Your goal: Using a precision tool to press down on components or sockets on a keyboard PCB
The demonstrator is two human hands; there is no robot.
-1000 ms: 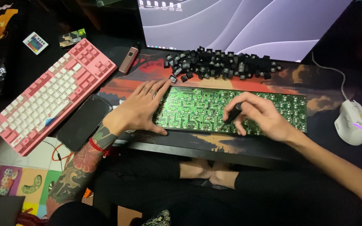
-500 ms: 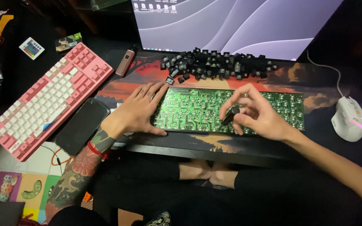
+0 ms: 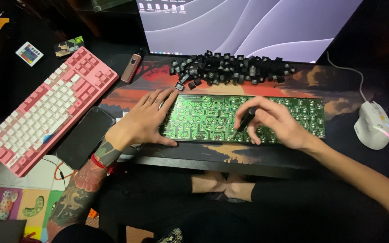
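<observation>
The left hand [image 3: 142,123] lies open and flat, pinning the left end of the green circuit board [image 3: 203,119] on the table, a thin, stiff, likely fragile thing best held by its edges, while the right hand [image 3: 278,123] pinches a small black screwdriver [image 3: 245,120] tip-down onto it.

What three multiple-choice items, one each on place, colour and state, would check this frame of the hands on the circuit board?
1. Where does the pile of black keycaps lie?
A. Between the monitor and the green circuit board
B. On the pink keyboard
C. Beside the mouse

2. What colour is the mouse?
A. Black
B. White
C. Pink

3. What is the right hand doing?
A. Resting open and empty
B. Holding a phone
C. Holding a dark tool, tip on the board

Answers: 1 A, the keycaps sit just behind the board's far edge. 2 B, its shell is white with a lit edge. 3 C, the fingers pinch the tool while the left hand lies flat on the board's left end.
</observation>
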